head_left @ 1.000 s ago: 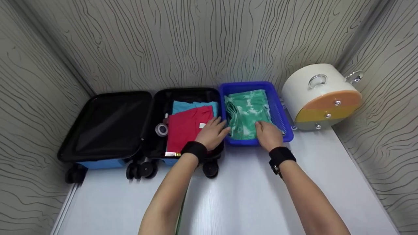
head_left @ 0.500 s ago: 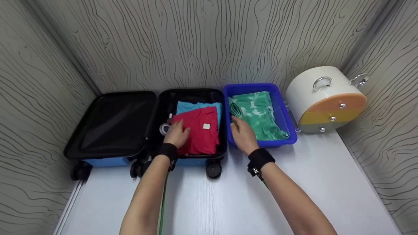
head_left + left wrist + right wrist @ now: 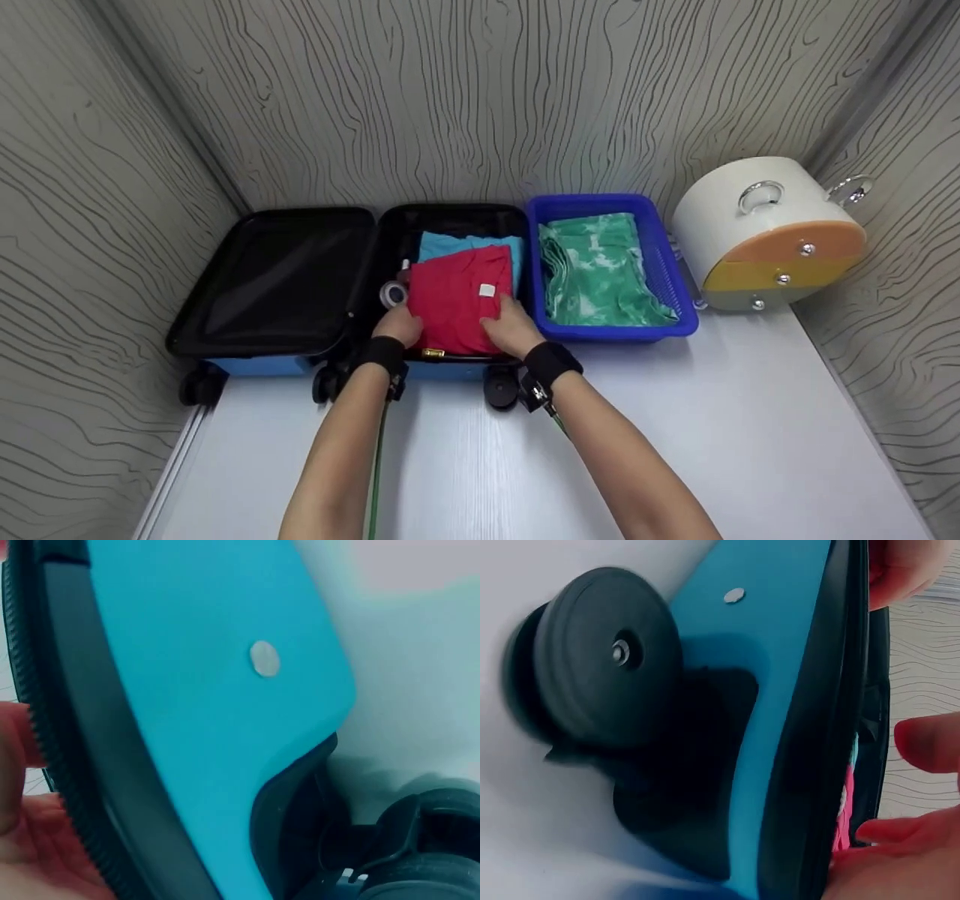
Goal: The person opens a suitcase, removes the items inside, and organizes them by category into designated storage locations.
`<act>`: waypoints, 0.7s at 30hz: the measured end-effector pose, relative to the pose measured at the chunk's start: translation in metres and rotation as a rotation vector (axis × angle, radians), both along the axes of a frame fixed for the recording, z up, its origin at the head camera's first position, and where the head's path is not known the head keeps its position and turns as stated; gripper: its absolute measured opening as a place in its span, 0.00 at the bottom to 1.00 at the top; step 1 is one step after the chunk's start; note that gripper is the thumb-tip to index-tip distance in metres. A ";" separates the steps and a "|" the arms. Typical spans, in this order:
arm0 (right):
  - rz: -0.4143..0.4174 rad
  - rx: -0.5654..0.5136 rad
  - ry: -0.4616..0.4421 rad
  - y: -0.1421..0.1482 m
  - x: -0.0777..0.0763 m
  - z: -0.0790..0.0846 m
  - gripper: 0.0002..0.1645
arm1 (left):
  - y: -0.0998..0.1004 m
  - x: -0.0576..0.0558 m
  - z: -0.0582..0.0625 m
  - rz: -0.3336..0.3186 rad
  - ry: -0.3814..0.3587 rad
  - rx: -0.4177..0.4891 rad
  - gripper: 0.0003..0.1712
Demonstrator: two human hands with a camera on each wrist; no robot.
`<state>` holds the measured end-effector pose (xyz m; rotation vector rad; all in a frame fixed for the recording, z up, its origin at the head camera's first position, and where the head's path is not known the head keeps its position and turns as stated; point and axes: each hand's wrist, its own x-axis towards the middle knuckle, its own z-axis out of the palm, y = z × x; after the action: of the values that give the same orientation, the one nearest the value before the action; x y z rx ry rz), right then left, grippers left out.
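A folded red garment with a white label lies over a light blue one in the right half of an open suitcase. My left hand is at the garment's left front side, beside a small round white-and-dark item; the suitcase rim hides most of its fingers in the left wrist view. At the right side is my right hand. Its thumb stands apart from its fingers, which reach down by the red cloth just behind the rim.
Close right of the suitcase stands a blue basket holding folded green tie-dye cloth. Further right is a white drum-shaped box with coloured drawers. The suitcase's black lining half lies left. Black wheels stick out in front.
My right hand has moved left from the green cloth in the basket to the red garment. My left hand has crossed from the garment's right side to its left.
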<state>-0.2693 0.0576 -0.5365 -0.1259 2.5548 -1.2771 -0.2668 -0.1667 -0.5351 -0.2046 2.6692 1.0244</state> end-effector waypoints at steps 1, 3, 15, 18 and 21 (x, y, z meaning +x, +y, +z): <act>-0.015 0.010 -0.021 -0.002 0.000 0.000 0.44 | 0.000 0.000 0.000 0.000 0.007 -0.012 0.20; -0.034 0.031 -0.049 -0.004 0.000 0.001 0.45 | 0.001 0.001 -0.001 0.013 0.020 -0.029 0.18; -0.202 -0.194 -0.025 -0.012 -0.007 -0.008 0.36 | 0.005 0.000 -0.004 0.135 -0.005 0.092 0.20; -0.299 -0.336 -0.130 -0.011 -0.011 -0.010 0.36 | 0.009 -0.001 -0.006 0.172 0.003 0.191 0.24; -0.400 -0.506 -0.253 -0.008 -0.013 -0.011 0.30 | 0.014 -0.001 -0.006 0.221 -0.007 0.312 0.29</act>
<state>-0.2826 0.0492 -0.5477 0.4388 2.0560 -1.9255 -0.2678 -0.1526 -0.5410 -0.4423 2.4766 1.4848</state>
